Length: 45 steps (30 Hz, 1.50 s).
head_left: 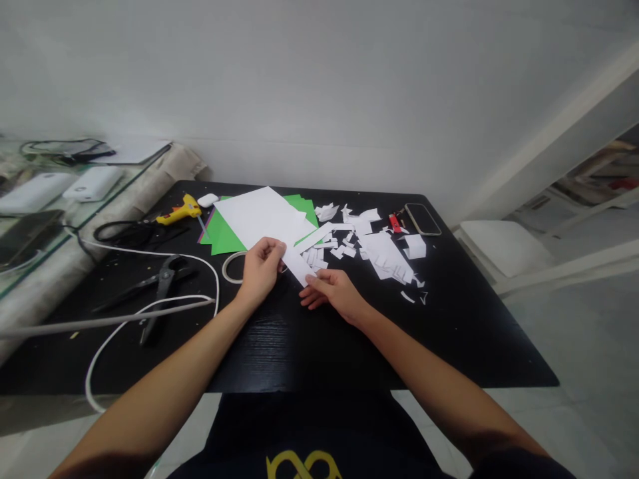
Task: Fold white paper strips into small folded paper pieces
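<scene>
Between my two hands is a white paper strip, held slantwise above the black table. My left hand is closed on its upper left end, thumb against fingers. At the lower right end, my right hand pinches the strip between thumb and fingers. Just behind the strip lie several small cut paper pieces and a longer white strip. A roll of tape rests beside my left hand, partly covered by it. White sheets lie on green paper farther back.
On the left are pliers, a yellow glue gun and a white cable looping over the edge of the black table. Paper scraps, a red object and a phone lie to the right. A wall stands behind.
</scene>
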### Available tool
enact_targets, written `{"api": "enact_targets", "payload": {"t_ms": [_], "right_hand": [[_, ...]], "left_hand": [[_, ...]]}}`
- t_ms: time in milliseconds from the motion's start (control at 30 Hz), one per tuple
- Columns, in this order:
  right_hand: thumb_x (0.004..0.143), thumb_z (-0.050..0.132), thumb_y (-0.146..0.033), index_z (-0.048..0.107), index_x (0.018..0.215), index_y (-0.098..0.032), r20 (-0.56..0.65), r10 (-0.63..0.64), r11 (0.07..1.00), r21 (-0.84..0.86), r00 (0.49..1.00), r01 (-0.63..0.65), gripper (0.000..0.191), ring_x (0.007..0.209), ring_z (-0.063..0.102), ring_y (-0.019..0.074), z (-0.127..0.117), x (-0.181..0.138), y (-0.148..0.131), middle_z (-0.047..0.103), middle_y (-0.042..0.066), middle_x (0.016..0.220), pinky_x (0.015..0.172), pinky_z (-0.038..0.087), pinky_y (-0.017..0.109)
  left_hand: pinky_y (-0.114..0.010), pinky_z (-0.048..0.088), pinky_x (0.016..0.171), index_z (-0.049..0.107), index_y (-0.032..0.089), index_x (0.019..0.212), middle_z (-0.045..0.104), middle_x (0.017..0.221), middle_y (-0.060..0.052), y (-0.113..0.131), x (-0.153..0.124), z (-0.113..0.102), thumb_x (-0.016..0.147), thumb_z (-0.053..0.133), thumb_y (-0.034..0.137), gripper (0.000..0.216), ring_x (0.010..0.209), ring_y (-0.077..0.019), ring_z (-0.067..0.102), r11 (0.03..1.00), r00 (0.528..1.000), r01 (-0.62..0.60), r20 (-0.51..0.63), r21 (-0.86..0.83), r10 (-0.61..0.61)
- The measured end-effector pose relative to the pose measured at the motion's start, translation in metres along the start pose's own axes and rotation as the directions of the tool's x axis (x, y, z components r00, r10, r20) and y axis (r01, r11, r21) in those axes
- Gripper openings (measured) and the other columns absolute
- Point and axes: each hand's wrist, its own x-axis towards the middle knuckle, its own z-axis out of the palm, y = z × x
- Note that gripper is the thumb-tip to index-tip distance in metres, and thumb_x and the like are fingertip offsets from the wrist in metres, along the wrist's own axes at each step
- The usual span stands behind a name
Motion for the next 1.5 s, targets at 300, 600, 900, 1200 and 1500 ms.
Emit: {"api": "enact_targets", "payload": {"t_ms": [300, 600, 900, 1200, 1500], "right_hand": [[0.072, 0.087, -0.054, 0.066, 0.076, -0.014, 0.0, -0.014, 1.0, -0.012, 1.0, 0.014, 0.045, 0.063, 0.075, 0.018, 0.001, 0.0001, -0.0005, 0.078, 0.008, 0.076, 0.056, 0.06, 0.025], [0.072, 0.087, -0.052, 0.068, 0.078, -0.014, -0.006, -0.021, 1.0, -0.021, 1.0, 0.021, 0.043, 0.063, 0.075, 0.0177, 0.0013, 0.0006, -0.0001, 0.078, 0.008, 0.077, 0.058, 0.06, 0.026], [0.074, 0.085, -0.053, 0.068, 0.075, -0.013, -0.002, -0.035, 0.999, -0.036, 0.999, 0.035, 0.044, 0.062, 0.074, 0.0171, 0.0, 0.0007, 0.0017, 0.077, 0.008, 0.076, 0.056, 0.059, 0.026], [0.07, 0.089, -0.048, 0.069, 0.082, -0.013, 0.035, -0.023, 0.998, -0.06, 0.999, 0.025, 0.042, 0.063, 0.074, 0.0179, 0.0003, 0.0012, 0.0017, 0.077, 0.008, 0.075, 0.058, 0.059, 0.027], [0.072, 0.087, -0.049, 0.069, 0.084, -0.012, 0.078, -0.004, 0.994, -0.109, 0.997, 0.013, 0.043, 0.061, 0.073, 0.0178, 0.0008, 0.0001, 0.0008, 0.076, 0.008, 0.074, 0.054, 0.058, 0.026]], "left_hand": [[-0.021, 0.038, 0.049, 0.064, 0.018, 0.078, 0.054, 0.054, 0.005, -0.002, 0.0, 0.0001, 0.089, 0.067, 0.03, 0.016, 0.047, -0.0094, 0.05, 1.0, 1.0, -0.007, -0.005, 0.001, 0.007], [-0.021, 0.037, 0.048, 0.064, 0.018, 0.078, 0.053, 0.052, 0.005, -0.0005, -0.0005, 0.0006, 0.089, 0.067, 0.029, 0.016, 0.047, -0.0095, 0.049, 1.0, 1.0, -0.001, -0.009, -0.004, 0.001], [-0.021, 0.037, 0.048, 0.064, 0.018, 0.078, 0.053, 0.053, 0.005, -0.0014, -0.0001, 0.0006, 0.089, 0.067, 0.029, 0.016, 0.047, -0.0096, 0.05, 1.0, 1.0, 0.0, -0.015, -0.01, 0.0], [-0.022, 0.037, 0.049, 0.064, 0.019, 0.078, 0.054, 0.054, 0.005, -0.003, -0.0003, 0.0003, 0.09, 0.067, 0.03, 0.017, 0.048, -0.0104, 0.05, 1.0, 1.0, -0.003, 0.016, 0.011, 0.003], [-0.022, 0.036, 0.049, 0.064, 0.019, 0.078, 0.054, 0.053, 0.005, -0.0034, -0.0012, 0.0008, 0.09, 0.066, 0.03, 0.017, 0.048, -0.0105, 0.049, 1.0, 1.0, 0.002, 0.024, 0.018, -0.002]]}}
